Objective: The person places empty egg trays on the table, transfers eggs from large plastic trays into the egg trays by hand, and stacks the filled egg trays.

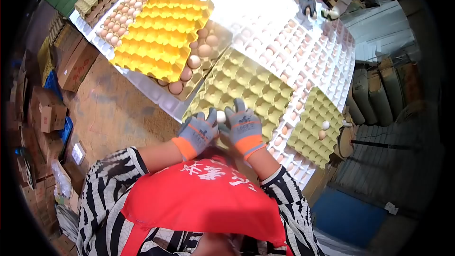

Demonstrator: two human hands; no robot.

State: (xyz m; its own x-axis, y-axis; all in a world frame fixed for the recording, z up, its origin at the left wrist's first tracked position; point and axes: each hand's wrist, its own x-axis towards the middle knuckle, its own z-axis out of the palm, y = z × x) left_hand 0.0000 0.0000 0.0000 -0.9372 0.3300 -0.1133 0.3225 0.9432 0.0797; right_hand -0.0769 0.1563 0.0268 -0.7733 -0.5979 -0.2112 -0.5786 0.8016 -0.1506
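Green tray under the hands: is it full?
No: the green tray is mostly bare, with one white egg between the left hand and right hand.

Left forearm [159,155] angled inward, right forearm [264,162] extended forward, both partly bared. Left hand [198,130] and right hand [243,125] gloved, held close together, backs turned up; fingers [240,106] pointed forward, underside hidden.

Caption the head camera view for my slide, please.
Gloved left hand and right hand flank a pale egg at a greenish egg tray, near a yellow egg tray.
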